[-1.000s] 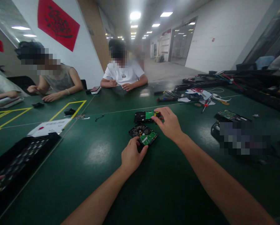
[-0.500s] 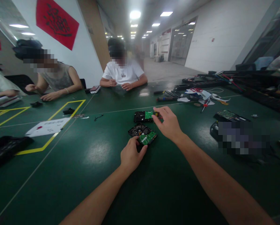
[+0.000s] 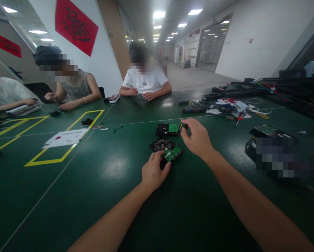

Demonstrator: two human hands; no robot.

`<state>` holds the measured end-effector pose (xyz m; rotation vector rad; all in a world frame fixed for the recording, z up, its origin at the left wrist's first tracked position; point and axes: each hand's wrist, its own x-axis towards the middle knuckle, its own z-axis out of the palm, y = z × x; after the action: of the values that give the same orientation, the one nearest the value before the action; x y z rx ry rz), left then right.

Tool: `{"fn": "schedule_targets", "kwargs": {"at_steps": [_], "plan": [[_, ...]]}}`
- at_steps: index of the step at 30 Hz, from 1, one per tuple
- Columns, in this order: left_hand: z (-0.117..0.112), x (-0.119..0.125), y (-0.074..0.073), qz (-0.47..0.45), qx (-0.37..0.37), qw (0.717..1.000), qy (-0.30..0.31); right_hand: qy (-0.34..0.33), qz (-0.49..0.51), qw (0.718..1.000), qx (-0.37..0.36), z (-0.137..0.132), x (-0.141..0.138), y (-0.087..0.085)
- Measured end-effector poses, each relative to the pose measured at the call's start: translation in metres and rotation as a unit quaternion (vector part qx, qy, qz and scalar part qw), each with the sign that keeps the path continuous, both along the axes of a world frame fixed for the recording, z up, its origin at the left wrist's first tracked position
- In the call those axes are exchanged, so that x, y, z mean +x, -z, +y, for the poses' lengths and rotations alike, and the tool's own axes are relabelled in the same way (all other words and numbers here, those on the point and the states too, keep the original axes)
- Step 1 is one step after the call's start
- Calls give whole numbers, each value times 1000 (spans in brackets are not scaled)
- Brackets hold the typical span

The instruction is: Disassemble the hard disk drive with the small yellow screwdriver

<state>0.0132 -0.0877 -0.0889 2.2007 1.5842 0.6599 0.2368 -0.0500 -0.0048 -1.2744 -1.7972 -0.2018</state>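
Observation:
My left hand [image 3: 153,172] has its thumb and fingers curled round the near edge of a hard drive [image 3: 173,153] with a green circuit board. That drive rests tilted against a black cooling fan [image 3: 160,144] on the green table. Just beyond lies a second hard drive [image 3: 162,129], flat, black with a green board at its right end. My right hand [image 3: 197,136] hovers at this drive's right end, thumb and index finger pinched together. A bit of yellow shows at those fingertips; what it belongs to is too small to make out.
Cables and a screwdriver [image 3: 240,119] lie at the back right, before black metal frames [image 3: 241,91]. A circuit board [image 3: 273,131] sits at right. Left are a white paper sheet [image 3: 64,137] and yellow tape [image 3: 45,162]. Co-workers sit across the table, one in a white shirt [image 3: 146,81].
My view has turned a little left, so everything appears shifted right. My right hand's fingertips have drawn slightly away from the far drive's end. The left hand keeps its hold.

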Motion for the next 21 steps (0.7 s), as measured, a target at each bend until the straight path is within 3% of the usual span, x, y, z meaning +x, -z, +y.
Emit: {"fn": "schedule_targets", "kwargs": {"at_steps": [11,18,21], "plan": [[-1,2,-2,2,-2,1000,-1,-56,-13,998,-25,-2,-2,-4],[0,1,-2,-6,-7,1000,-1,-7,8,999,-39,-1,0,-3],[-2,1,-3,0,-5,1000,3,-15,12,1000,-21,-1,0,-2]]}}
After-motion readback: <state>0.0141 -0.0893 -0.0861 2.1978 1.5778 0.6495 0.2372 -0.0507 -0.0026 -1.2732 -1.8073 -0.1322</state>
